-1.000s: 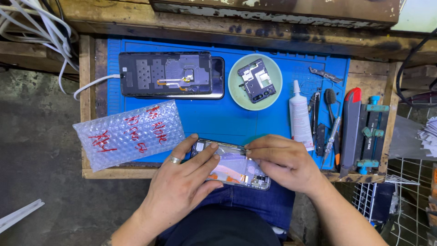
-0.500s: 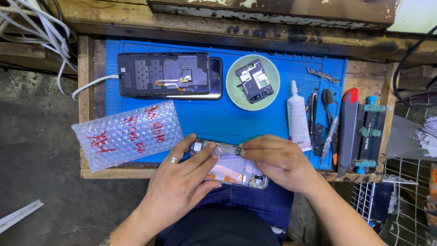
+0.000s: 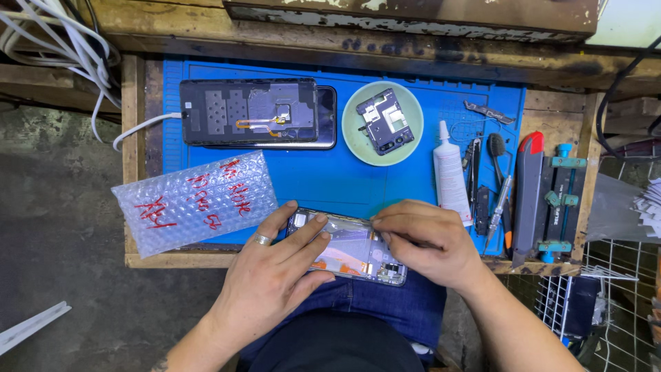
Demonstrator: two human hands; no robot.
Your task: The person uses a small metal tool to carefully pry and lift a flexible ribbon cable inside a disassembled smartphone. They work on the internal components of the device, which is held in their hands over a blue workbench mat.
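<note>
Nothing much has shifted since a second ago: both hands sit where they were at the near edge of the surface [image 3: 206,260], and the phone frame has only settled a touch lower under them.

Largest first, the blue work mat [image 3: 344,182] covers most of the surface. On it, at about eleven o'clock from my hands, lies an opened phone [image 3: 258,112] with its back off and its inner plates showing. A bubble-wrap pouch [image 3: 196,201] with red writing lies at nine o'clock, half over the mat's edge. At one o'clock a small green dish [image 3: 354,134] holds a removed board piece [image 3: 385,120].

By my judgement the work is midway: parts are already stripped and set aside, while the piece in my hands is unfinished.

That piece, the phone frame [image 3: 348,248], lies flat at the near edge, right at six o'clock on the mat. It looks dark-rimmed, with a pale lilac sheen inside and an orange patch low down.

My left hand [image 3: 275,275] presses it down with fingers spread across its left half. My right hand [image 3: 427,241] is curled, fingertips pinched at the frame's upper edge; what they nip I cannot tell.
</note>
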